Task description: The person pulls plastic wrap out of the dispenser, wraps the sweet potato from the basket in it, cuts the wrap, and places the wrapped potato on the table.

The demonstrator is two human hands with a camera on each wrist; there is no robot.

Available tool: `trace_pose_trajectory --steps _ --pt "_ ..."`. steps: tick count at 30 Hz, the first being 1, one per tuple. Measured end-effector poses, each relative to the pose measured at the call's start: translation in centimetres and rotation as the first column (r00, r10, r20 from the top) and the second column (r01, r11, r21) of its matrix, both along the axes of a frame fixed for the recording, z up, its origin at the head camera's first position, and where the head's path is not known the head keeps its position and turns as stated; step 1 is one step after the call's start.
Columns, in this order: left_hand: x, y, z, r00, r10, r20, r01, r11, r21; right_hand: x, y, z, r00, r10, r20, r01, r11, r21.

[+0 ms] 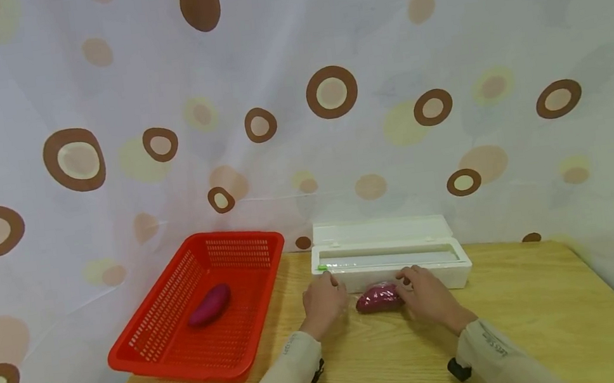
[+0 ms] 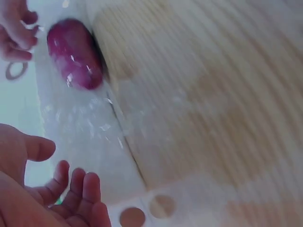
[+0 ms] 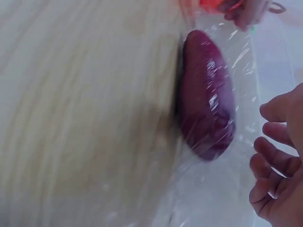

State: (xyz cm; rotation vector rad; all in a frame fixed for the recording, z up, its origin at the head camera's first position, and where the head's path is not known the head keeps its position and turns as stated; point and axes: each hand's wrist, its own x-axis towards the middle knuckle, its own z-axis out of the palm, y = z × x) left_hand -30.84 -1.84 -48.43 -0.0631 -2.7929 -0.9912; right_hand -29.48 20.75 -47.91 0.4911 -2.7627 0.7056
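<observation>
A purple sweet potato (image 1: 379, 298) lies on the table under clear cling film (image 2: 90, 127), in front of a white cling film dispenser (image 1: 451, 277). The dispenser's lid (image 1: 381, 231) is raised, and a small green cutter slide (image 1: 322, 267) sits at its left end. My left hand (image 1: 324, 304) is left of the sweet potato by the dispenser's front; its fingers are loosely bent around nothing in the left wrist view. To the sweet potato's right is my right hand (image 1: 428, 299), thumb and fingers apart in the right wrist view. Whether either hand touches the film's edge is unclear.
On the left stands a red plastic basket (image 1: 192, 376) with another purple sweet potato (image 1: 210, 304) inside. A spotted curtain (image 1: 278, 48) hangs behind the wooden table (image 1: 535, 317). The dispenser is close to that curtain.
</observation>
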Motion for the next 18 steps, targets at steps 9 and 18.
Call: trace_pose_trajectory --steps 9,18 --pt "-0.3 -1.7 0.0 0.99 0.074 0.12 -0.096 0.977 0.192 -2.1 -5.2 2.7 0.989 0.14 -0.053 -0.143 0.987 -0.068" --pt "-0.9 -1.7 -1.0 0.998 0.057 0.017 -0.059 0.923 0.381 -5.2 -10.0 3.5 0.973 0.231 -0.013 -0.231 0.969 -0.091"
